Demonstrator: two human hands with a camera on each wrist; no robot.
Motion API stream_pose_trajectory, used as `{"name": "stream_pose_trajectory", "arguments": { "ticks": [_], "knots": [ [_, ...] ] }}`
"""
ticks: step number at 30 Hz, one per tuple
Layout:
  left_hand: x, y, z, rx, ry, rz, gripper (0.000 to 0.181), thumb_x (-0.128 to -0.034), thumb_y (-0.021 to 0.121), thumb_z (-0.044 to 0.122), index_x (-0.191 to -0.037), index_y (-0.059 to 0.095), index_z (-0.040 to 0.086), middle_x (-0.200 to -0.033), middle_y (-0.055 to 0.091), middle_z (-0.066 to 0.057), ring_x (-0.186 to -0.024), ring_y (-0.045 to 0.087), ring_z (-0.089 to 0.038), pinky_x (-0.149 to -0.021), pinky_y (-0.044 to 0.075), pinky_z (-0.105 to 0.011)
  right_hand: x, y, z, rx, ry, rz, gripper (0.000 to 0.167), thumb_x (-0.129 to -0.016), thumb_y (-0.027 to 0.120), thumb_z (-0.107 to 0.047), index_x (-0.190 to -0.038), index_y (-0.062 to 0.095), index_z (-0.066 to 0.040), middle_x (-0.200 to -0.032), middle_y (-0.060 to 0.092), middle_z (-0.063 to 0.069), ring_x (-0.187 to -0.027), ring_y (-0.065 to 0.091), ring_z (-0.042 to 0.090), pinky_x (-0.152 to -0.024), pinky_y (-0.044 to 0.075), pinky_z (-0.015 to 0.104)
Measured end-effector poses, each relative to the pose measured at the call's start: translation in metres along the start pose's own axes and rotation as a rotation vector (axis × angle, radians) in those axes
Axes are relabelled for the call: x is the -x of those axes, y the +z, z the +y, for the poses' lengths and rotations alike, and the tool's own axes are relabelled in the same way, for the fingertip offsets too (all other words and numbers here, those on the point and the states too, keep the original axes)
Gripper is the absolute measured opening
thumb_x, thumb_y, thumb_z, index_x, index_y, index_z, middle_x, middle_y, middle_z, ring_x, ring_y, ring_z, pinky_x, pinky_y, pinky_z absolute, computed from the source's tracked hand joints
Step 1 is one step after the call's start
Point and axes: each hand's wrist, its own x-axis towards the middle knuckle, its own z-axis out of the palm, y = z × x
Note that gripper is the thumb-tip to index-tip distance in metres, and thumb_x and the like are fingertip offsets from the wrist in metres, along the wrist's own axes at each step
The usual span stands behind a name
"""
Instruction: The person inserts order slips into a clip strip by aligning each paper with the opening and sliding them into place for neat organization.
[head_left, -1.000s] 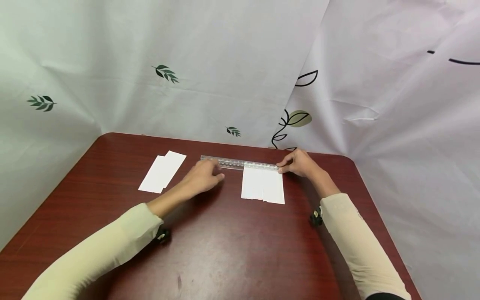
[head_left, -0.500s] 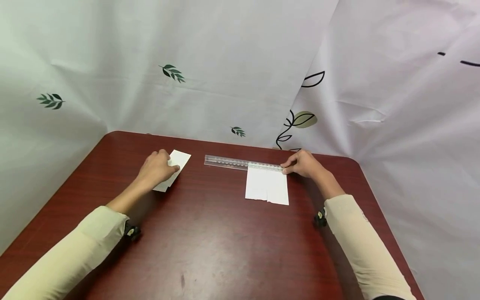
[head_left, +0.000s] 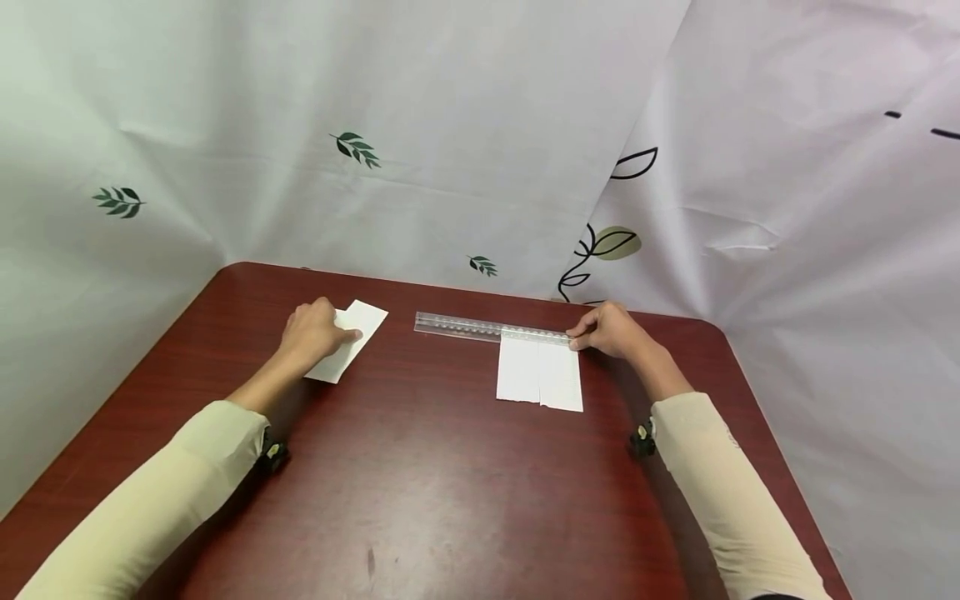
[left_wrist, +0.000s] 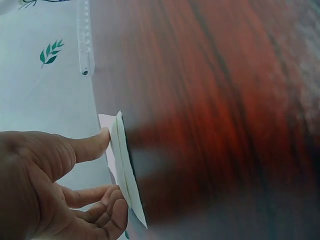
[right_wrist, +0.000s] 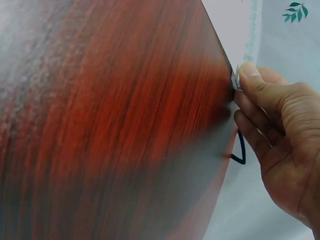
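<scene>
My left hand (head_left: 309, 335) is over two overlapping white paper strips (head_left: 358, 321) at the table's back left. In the left wrist view its thumb (left_wrist: 95, 146) and curled fingers (left_wrist: 112, 212) hold a strip (left_wrist: 127, 175) between them. At the back right, my right hand (head_left: 613, 331) pinches the right end of a clear plastic ruler (head_left: 459, 327) between thumb and fingers. Lying across the top edge of two side-by-side white paper pieces (head_left: 519, 372), the ruler covers a narrow band of them. The right wrist view shows the pinched ruler end (right_wrist: 236, 80) at the fingertips.
A dark red wooden table (head_left: 450, 483) with rounded back corners carries everything. Behind it hangs a white cloth (head_left: 450, 167) with leaf prints, close to the back edge. Small dark wrist cameras (head_left: 642, 437) sit at both cuffs.
My left hand has moved left from beside the ruler to the left paper strips and taken hold there. The right hand stays at the ruler's right end. The head view has shifted slightly.
</scene>
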Motion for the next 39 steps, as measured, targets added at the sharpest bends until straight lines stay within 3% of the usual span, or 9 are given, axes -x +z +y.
{"name": "stream_pose_trajectory", "arguments": {
  "ticks": [6, 12, 14, 22, 27, 32, 39],
  "knots": [
    [-0.011, 0.004, -0.009, 0.018, -0.021, 0.009, 0.066, -0.0823, 0.1, 0.052, -0.108, 0.071, -0.001, -0.102, 0.075, -0.022, -0.094, 0.067, -0.041, -0.074, 0.054, -0.047, 0.0, -0.001, -0.003, 0.006, 0.014, -0.012, 0.018, -0.094, 0.094, -0.016, -0.111, 0.091, -0.009, -0.128, 0.084, 0.015, -0.135, 0.07, 0.04, -0.117, 0.057, 0.054],
    [-0.013, 0.002, -0.01, 0.059, -0.065, -0.055, 0.085, -0.0835, 0.1, 0.051, -0.141, 0.071, -0.004, -0.143, 0.071, -0.031, -0.121, 0.069, -0.048, -0.087, 0.06, -0.052, 0.0, -0.002, -0.004, -0.009, 0.042, -0.027, 0.017, -0.095, 0.093, -0.015, -0.111, 0.091, -0.009, -0.129, 0.084, 0.016, -0.141, 0.067, 0.042, -0.121, 0.055, 0.057],
    [-0.012, -0.001, -0.007, 0.064, -0.084, -0.074, 0.083, -0.0851, 0.099, 0.05, -0.143, 0.071, -0.003, -0.146, 0.069, -0.03, -0.125, 0.068, -0.047, -0.09, 0.06, -0.054, 0.0, -0.001, -0.004, -0.01, 0.045, -0.026, 0.017, -0.095, 0.093, -0.015, -0.11, 0.091, -0.009, -0.129, 0.084, 0.015, -0.141, 0.067, 0.042, -0.121, 0.055, 0.057],
    [-0.001, -0.008, 0.001, 0.093, -0.102, -0.08, 0.067, -0.0855, 0.099, 0.045, -0.133, 0.074, 0.005, -0.139, 0.074, -0.023, -0.112, 0.07, -0.04, -0.085, 0.057, -0.053, 0.0, -0.001, -0.004, -0.015, 0.031, -0.022, 0.017, -0.094, 0.094, -0.014, -0.11, 0.091, -0.008, -0.126, 0.085, 0.015, -0.137, 0.069, 0.042, -0.12, 0.056, 0.057],
    [-0.006, -0.004, -0.009, 0.104, -0.094, -0.053, 0.051, -0.0899, 0.096, 0.043, -0.122, 0.075, 0.008, -0.135, 0.075, -0.021, -0.111, 0.07, -0.039, -0.082, 0.056, -0.052, 0.0, -0.001, -0.004, -0.009, 0.024, -0.02, 0.016, -0.094, 0.094, -0.015, -0.109, 0.091, -0.008, -0.125, 0.085, 0.014, -0.137, 0.069, 0.042, -0.122, 0.053, 0.059],
    [-0.016, 0.001, -0.02, 0.115, -0.066, -0.053, 0.045, -0.0952, 0.091, 0.042, -0.121, 0.075, 0.009, -0.129, 0.075, -0.021, -0.107, 0.069, -0.04, -0.08, 0.055, -0.054, -0.001, -0.001, -0.004, -0.007, 0.022, -0.011, 0.017, -0.093, 0.094, -0.013, -0.109, 0.091, -0.008, -0.124, 0.086, 0.013, -0.133, 0.071, 0.04, -0.118, 0.057, 0.055],
    [-0.016, 0.002, -0.02, 0.111, -0.055, -0.055, 0.041, -0.0976, 0.089, 0.041, -0.119, 0.076, 0.01, -0.124, 0.076, -0.02, -0.105, 0.069, -0.04, -0.078, 0.054, -0.053, 0.0, -0.001, -0.005, -0.015, 0.014, -0.016, 0.016, -0.094, 0.094, -0.012, -0.109, 0.091, -0.007, -0.124, 0.085, 0.014, -0.134, 0.071, 0.04, -0.115, 0.058, 0.053]
  ]
}}
